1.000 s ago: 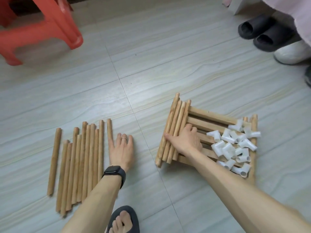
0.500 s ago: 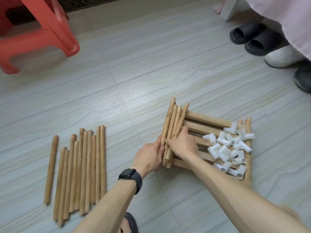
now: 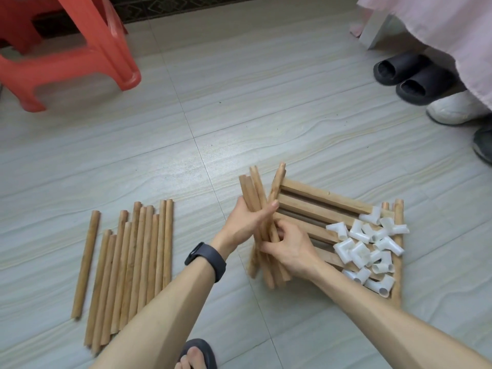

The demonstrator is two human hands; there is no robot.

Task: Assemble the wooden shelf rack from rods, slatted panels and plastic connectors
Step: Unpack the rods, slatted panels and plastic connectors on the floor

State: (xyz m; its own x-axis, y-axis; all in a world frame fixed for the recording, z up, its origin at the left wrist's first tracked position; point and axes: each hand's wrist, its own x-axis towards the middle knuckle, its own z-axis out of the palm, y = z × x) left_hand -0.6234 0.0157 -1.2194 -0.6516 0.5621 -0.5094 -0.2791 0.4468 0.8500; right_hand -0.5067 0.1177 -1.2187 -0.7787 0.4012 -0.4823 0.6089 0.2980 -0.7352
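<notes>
Pale, grained floor tiles (image 3: 266, 102) fill the frame. A red plastic stool (image 3: 106, 49) is seen at the upper left, cut off by the edge. At the upper right, a pair of black slippers (image 3: 410, 75), a white shoe (image 3: 455, 110) and a dark shoe (image 3: 483, 145) are set beneath hanging pink fabric (image 3: 439, 20); the dark shoe is cropped by the right edge. A sandalled foot (image 3: 197, 354) is partly shown at the bottom edge.

At the centre, a bundle of rods (image 3: 257, 193) is gripped by both hands. The left hand (image 3: 245, 222), with a black watch (image 3: 206, 258) on its wrist, is wrapped round the upper part. The right hand (image 3: 290, 249) is curled round the lower part. The bundle's middle is hidden by fingers and its lower ends are blurred, so the rods cannot be counted.

These light-brown rods are splayed and crossed over the left end of a slatted panel (image 3: 314, 201), which is laid flat at centre right. White plastic connectors (image 3: 367, 249) are heaped on the panel's right half, hiding some slats. A row of loose rods (image 3: 138, 262) is laid side by side at the lower left, well apart from the panel.
</notes>
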